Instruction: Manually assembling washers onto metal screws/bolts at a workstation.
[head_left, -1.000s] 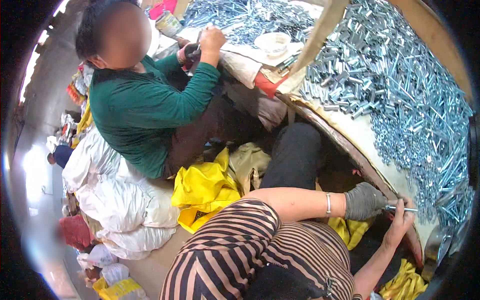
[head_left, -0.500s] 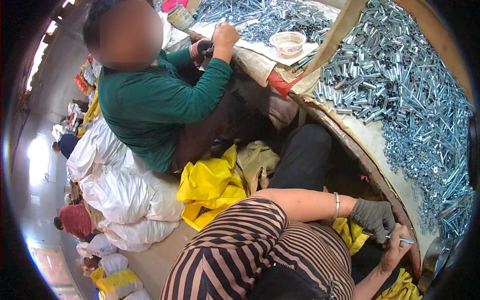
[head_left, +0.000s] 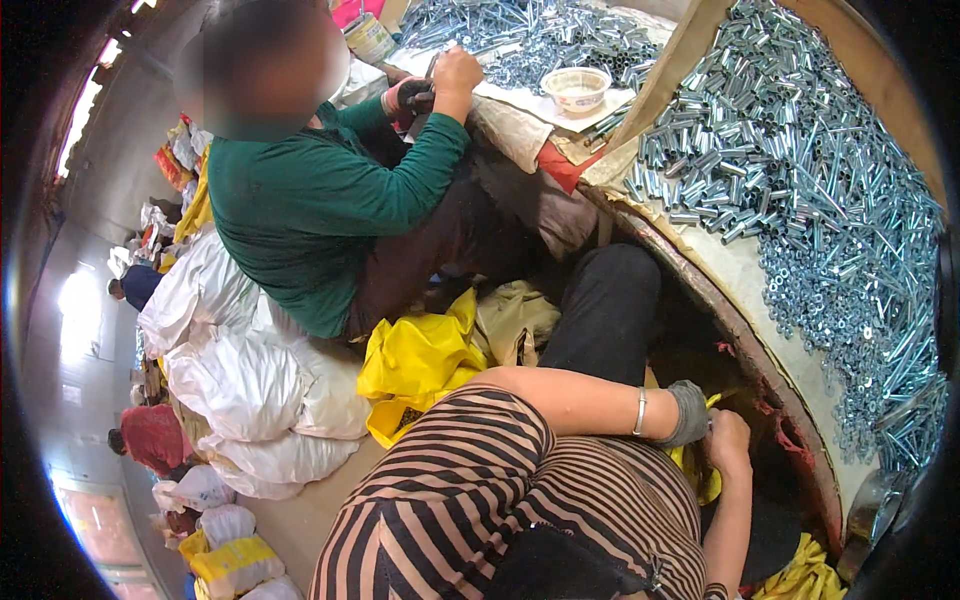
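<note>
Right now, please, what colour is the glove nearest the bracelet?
The glove is grey, shown best in the head view.

At ten o'clock a co-worker in a dark green top [head_left: 310,200] is sitting; bulging white sacks [head_left: 240,385] are lying heaped toward eight, a person in red [head_left: 155,440] showing beyond them. A figure in dark blue [head_left: 140,288] is appearing at nine. A tin can [head_left: 370,38] is standing at eleven; a whitish tub [head_left: 577,92] is resting at one.

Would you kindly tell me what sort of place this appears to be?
Most likely a metal-hardware workshop: loose metal tubes and small nuts lie heaped on a worktable, a co-worker in green sits beside it, and bulging white sacks are piled nearby.
</note>
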